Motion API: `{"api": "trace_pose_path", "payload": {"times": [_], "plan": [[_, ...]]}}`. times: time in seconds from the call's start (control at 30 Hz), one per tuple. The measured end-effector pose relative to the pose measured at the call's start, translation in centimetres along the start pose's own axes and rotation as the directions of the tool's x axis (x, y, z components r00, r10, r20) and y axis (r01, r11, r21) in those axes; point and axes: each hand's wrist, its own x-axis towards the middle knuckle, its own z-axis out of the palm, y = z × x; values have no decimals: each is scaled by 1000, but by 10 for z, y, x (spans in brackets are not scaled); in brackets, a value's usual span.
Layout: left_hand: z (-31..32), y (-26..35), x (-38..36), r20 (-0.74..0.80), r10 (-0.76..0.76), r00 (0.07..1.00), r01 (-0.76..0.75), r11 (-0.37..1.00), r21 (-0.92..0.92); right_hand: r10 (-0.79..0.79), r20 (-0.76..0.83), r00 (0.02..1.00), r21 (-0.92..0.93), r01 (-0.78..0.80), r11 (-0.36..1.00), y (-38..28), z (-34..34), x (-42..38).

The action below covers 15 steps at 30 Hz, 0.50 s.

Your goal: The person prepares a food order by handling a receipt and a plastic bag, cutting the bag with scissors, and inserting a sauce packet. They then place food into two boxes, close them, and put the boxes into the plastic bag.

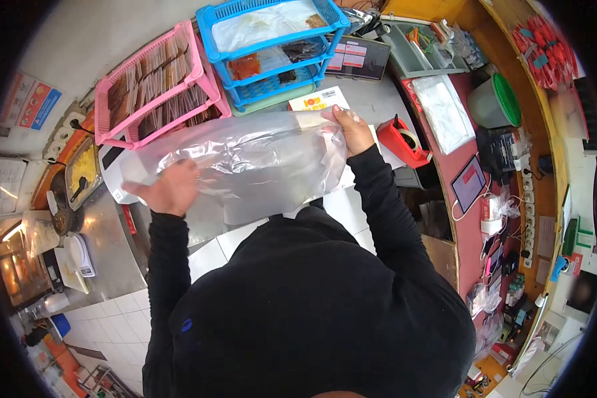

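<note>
A large clear plastic bag point(245, 162) is stretched out in front of my body, above the counter, with creases and bright reflections on its surface. My right hand point(355, 131) pinches its upper right end between thumb and fingers. My left hand point(170, 188), slightly blurred, lies against the bag's left end with the fingers apart. Behind the bag's upper right part is a white and yellow printed box point(317, 98). A red tape dispenser point(404, 142) stands just right of my right hand.
A pink basket point(98, 119) holding many packets and a blue tiered rack point(209, 33) stand behind the bag. A tablet point(469, 179) lies on the red counter at right. A white scale point(79, 255) sits on the metal counter at left.
</note>
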Motion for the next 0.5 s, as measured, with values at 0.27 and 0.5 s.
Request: {"api": "trace_pose_path", "payload": {"times": [0.27, 0.5], "plan": [[-31, -77, 30, -607, 314, 730, 161, 785, 598, -51, -158, 986, -428, -22, 903, 2, -65, 84], [-65, -120, 38, -727, 519, 449, 294, 683, 669, -51, 26, 998, -998, 29, 52, 57, -174, 246]]}}
